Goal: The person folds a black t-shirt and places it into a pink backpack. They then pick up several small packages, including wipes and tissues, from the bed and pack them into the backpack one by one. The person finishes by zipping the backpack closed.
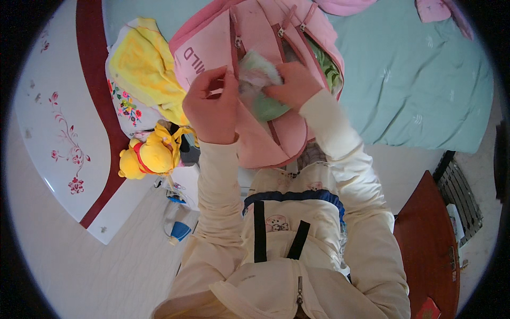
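A pink fabric backpack [255,147] with several zipped compartments lies before me on the bed. My left hand [215,103] pinches the edge of one of its zip openings, near a metal zip pull [238,42]. In my right hand [294,85] is a soft pale green and white bundle [261,89], slightly blurred, at the same opening; its exact kind I cannot tell. Another compartment to the right stands unzipped and shows something green [328,69] inside. Dark red piping runs along the compartments.
Left of the backpack lie a yellow cloth [139,67], a white cloth with embroidered flowers [127,113] and a yellow plush toy [153,156]. A light green sheet [410,83] covers the bed. A white headboard [67,119] with red trim borders the left; a reddish-brown wooden panel [428,247] stands lower right.
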A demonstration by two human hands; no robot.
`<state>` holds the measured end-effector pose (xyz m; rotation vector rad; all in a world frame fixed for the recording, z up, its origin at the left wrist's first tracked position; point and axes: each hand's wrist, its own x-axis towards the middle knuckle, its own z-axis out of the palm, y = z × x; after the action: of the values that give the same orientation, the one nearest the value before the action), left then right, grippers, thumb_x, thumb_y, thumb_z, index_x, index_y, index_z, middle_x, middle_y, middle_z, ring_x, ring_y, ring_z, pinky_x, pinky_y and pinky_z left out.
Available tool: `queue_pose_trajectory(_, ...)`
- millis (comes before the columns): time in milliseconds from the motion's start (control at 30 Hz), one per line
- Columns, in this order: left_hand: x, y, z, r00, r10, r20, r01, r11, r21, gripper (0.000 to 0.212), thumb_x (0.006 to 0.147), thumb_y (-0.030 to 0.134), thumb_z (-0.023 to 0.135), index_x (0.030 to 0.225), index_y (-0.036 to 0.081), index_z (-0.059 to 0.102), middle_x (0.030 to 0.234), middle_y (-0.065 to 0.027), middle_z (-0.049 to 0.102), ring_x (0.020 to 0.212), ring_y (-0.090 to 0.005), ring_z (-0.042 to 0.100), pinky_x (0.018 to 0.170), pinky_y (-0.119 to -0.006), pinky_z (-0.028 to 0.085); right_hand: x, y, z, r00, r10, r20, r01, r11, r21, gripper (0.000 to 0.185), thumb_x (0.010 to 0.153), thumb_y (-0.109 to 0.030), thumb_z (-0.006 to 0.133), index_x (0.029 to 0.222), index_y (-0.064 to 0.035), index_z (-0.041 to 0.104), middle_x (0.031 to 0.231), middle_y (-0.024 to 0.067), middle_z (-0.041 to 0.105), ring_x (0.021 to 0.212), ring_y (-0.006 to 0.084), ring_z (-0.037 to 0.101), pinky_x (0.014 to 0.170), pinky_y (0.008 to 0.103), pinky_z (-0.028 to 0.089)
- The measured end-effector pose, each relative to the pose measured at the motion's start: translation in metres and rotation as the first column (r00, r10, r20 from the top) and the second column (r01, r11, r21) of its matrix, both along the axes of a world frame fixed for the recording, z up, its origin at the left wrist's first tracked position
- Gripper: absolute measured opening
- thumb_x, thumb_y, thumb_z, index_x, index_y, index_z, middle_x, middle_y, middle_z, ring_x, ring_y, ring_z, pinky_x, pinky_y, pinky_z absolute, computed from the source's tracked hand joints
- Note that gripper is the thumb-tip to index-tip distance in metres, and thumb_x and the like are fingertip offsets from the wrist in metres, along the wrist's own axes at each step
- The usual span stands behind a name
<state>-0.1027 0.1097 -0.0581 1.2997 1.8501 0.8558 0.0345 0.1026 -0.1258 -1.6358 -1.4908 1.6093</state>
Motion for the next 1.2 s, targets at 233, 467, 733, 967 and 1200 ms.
queue_pose_trajectory(233,0.005,0.002,0.009,0.988,-0.091,-0.128,0.096,0.995,0.032,0.012,0.070,0.006,0.061,0.080,-0.002,0.060,0.068,-0.0056,0.060,0.061,-0.0089,0.055,0.053,-0.020,0.043,-0.064,0.037,-0.021,0.991,-0.056,-0.120,0.045,0.995,-0.094,0.031,0.067,-0.017,0.054,0.091,0.0022,0.055,0.084,0.0221,0.055,0.078,0.0363,0.053,0.071,0.0381,0.042)
queue_pose_trajectory(467,0.004,0.012,0.020,0.990,-0.108,-0.090,0.106,0.994,-0.027,0.011,0.069,0.004,0.060,0.079,-0.001,0.060,0.067,-0.0074,0.059,0.058,-0.0110,0.056,0.053,-0.021,0.044,-0.059,0.022,-0.039,0.953,-0.125,-0.275,0.120,0.992,-0.035,0.029,0.072,-0.016,0.050,0.094,0.0027,0.053,0.091,0.0232,0.053,0.084,0.0350,0.052,0.075,0.0375,0.041)
queue_pose_trajectory(733,-0.007,0.014,0.021,0.988,-0.152,0.032,0.154,0.982,-0.107,0.008,0.069,0.004,0.059,0.075,-0.001,0.058,0.065,-0.0074,0.057,0.057,-0.0129,0.056,0.052,-0.022,0.044,-0.040,0.011,-0.033,0.965,-0.148,-0.215,0.161,0.986,0.043,0.027,0.078,-0.014,0.045,0.097,0.0033,0.051,0.099,0.0245,0.050,0.092,0.0336,0.050,0.079,0.0368,0.039)
queue_pose_trajectory(967,-0.015,0.019,-0.006,0.919,-0.394,0.020,0.392,0.904,-0.172,0.011,0.068,0.010,0.060,0.076,0.003,0.060,0.068,-0.0103,0.059,0.057,-0.0178,0.057,0.054,-0.024,0.044,0.014,0.046,0.049,0.953,-0.155,-0.261,0.066,0.946,-0.319,0.026,0.081,-0.007,0.043,0.104,0.0013,0.049,0.089,0.0149,0.057,0.083,0.0192,0.057,0.070,0.0273,0.044)
queue_pose_trajectory(1200,0.002,0.194,-0.115,0.954,-0.107,0.281,0.051,0.979,0.199,0.022,0.073,0.018,0.052,0.082,-0.001,0.058,0.071,-0.0126,0.060,0.059,-0.0200,0.056,0.057,-0.029,0.043,0.053,0.190,-0.050,0.725,-0.620,-0.299,0.643,0.765,-0.027,0.020,0.079,-0.005,0.047,0.095,0.0036,0.056,0.087,0.0083,0.059,0.074,0.0156,0.057,0.065,0.0237,0.046)
